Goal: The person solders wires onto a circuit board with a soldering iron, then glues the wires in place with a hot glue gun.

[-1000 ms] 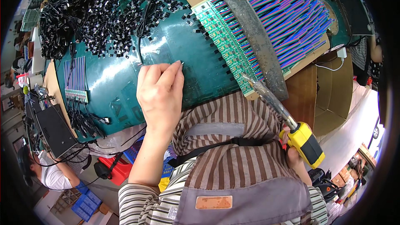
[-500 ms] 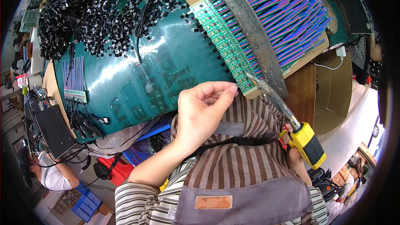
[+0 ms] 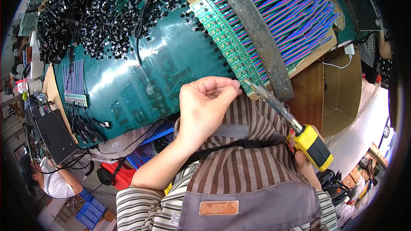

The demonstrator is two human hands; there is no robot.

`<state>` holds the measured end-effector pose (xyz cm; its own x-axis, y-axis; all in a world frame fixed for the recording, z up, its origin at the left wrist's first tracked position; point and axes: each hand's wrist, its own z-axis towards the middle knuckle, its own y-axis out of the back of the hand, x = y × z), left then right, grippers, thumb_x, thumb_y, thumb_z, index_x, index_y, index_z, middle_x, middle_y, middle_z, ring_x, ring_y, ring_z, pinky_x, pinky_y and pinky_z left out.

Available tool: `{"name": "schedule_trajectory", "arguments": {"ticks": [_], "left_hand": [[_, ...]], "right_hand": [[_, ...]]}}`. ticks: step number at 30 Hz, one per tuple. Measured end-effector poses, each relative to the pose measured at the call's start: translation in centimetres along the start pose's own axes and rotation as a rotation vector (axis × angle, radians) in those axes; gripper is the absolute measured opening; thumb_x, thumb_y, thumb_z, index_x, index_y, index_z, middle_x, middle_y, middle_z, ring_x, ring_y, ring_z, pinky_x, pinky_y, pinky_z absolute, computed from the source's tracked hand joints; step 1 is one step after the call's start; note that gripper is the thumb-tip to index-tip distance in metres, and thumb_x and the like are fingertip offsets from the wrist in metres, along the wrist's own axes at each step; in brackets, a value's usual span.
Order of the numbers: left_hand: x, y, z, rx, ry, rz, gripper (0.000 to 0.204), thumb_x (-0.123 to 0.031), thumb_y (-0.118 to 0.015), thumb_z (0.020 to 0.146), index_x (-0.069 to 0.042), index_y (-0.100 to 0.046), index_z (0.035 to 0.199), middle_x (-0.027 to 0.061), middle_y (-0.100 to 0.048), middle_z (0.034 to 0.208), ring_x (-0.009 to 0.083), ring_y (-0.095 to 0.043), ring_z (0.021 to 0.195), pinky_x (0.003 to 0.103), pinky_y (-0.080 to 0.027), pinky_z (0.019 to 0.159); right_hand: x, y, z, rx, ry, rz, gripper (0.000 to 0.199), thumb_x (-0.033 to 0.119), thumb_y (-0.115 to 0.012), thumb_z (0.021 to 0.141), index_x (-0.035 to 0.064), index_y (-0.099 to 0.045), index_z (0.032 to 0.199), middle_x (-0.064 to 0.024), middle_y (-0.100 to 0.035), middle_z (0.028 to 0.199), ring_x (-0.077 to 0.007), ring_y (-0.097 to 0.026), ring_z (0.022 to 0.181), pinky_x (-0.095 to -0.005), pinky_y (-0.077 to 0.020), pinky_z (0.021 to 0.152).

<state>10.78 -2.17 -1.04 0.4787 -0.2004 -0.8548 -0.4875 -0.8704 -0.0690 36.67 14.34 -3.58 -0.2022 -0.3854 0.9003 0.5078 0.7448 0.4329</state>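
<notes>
My left hand (image 3: 203,109) is closed in a pinch beside the near corner of a panel of small green circuit boards (image 3: 226,42). Whatever its fingertips hold is too small or hidden to name. My right hand (image 3: 301,156) grips a yellow and black soldering iron (image 3: 314,147), and the hot tip points up-left at the near end of the panel, close to my left fingertips. Red, blue and black wires (image 3: 289,21) run from the boards to the right. A worn, dark metal bar (image 3: 257,34) lies across them. Black connectors stick out along the panel's left edge.
Piles of black cables with metal plugs (image 3: 109,25) cover the far left of the green mat (image 3: 162,60). A smaller wired board (image 3: 76,98) lies at the left. An open cardboard box (image 3: 340,98) stands at the right. Another person (image 3: 55,179) sits at the lower left.
The soldering iron's tip has shifted a little left and down along the panel's near end. My left hand has moved slightly left and up, still pinched. The whole view has shifted slightly.
</notes>
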Motion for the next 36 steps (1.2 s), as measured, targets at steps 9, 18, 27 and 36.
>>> {"name": "schedule_trajectory", "arguments": {"ticks": [9,18,27,36], "left_hand": [[-0.2,0.6,0.3,0.064,0.027,-0.014,0.019,-0.014,-0.072,0.089,0.004,-0.071,0.095,0.0109,-0.073,0.085,0.0105,-0.068,0.072,0.020,-0.050,0.061],[-0.2,0.4,0.3,0.045,-0.003,0.012,0.018,-0.013,-0.071,0.088,0.004,-0.071,0.094,0.0107,-0.073,0.084,0.0105,-0.068,0.073,0.020,-0.051,0.062],[0.1,0.3,0.4,0.027,-0.011,0.003,0.016,-0.010,-0.071,0.088,0.005,-0.071,0.094,0.0106,-0.073,0.083,0.0104,-0.068,0.073,0.020,-0.052,0.065],[0.4,0.1,0.2,0.044,0.011,-0.016,0.014,-0.007,-0.071,0.087,0.005,-0.071,0.094,0.0088,-0.073,0.084,0.0069,-0.066,0.073,0.018,-0.049,0.063]], "right_hand": [[1.2,-0.2,1.6,0.065,0.077,-0.038,0.034,0.029,-0.066,0.067,-0.0014,-0.063,0.082,-0.0140,-0.063,0.077,-0.0317,-0.063,0.068,-0.0363,-0.0511,0.064],[1.4,0.1,1.5,0.100,0.016,-0.039,0.034,0.030,-0.066,0.067,-0.0008,-0.063,0.081,-0.0140,-0.063,0.076,-0.0315,-0.063,0.066,-0.0365,-0.0510,0.064],[-1.6,0.4,-1.5,0.011,0.090,0.069,0.035,0.034,-0.065,0.075,-0.0002,-0.064,0.083,-0.0140,-0.064,0.080,-0.0324,-0.064,0.073,-0.0384,-0.0521,0.068],[-1.6,0.8,-1.6,0.052,-0.032,0.090,0.069,0.060,-0.061,0.087,-0.0036,-0.055,0.113,-0.0099,-0.059,0.100,-0.0139,-0.057,0.071,-0.0297,-0.0453,0.071]]}}
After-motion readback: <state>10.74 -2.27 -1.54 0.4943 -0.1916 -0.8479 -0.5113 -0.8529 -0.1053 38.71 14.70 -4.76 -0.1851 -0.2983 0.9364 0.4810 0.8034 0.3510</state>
